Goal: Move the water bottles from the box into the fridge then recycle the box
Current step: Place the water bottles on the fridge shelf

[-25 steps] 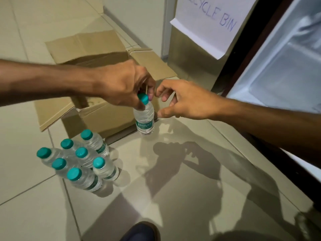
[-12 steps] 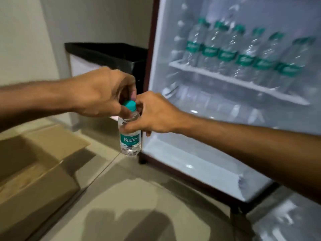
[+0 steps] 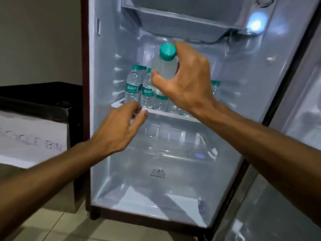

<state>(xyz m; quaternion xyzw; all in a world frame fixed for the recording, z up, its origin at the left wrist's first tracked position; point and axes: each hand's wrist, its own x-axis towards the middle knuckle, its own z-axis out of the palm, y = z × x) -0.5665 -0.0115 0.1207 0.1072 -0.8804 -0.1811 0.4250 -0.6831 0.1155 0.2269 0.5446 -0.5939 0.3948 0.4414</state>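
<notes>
Item: water bottle [image 3: 164, 66], clear with a teal cap; gripped by the right hand [image 3: 188, 86], thumb curled across the lower body and fingers wrapped behind the neck; tilted, cap toward the camera; held in front of the fridge [image 3: 104, 70] interior, in the gap between the freezer box [image 3: 182, 13] above and the row's caps below.

Item: shelf bottles [image 3: 132, 87], upright in a row on the white shelf [image 3: 173, 114], close to its front edge; the leftmost stands just beside the left wall; one more [image 3: 215, 91] shows right of the wrist; the middle of the row is hidden by the hand, so its spacing cannot be told.

Item: left hand [image 3: 121, 131], fingers loose and spread, holding nothing; fingertips at the shelf's front edge near its left end; contact with the edge appears likely but is blurred.

Item: fridge door [image 3: 298, 119], swung open on the right; the lower compartment [image 3: 147, 197] lies beneath a glass cover [image 3: 173, 151].

Item: black bin [image 3: 43, 94], just beside the fridge's left side, with a paper sign [image 3: 31, 136] on its front.
</notes>
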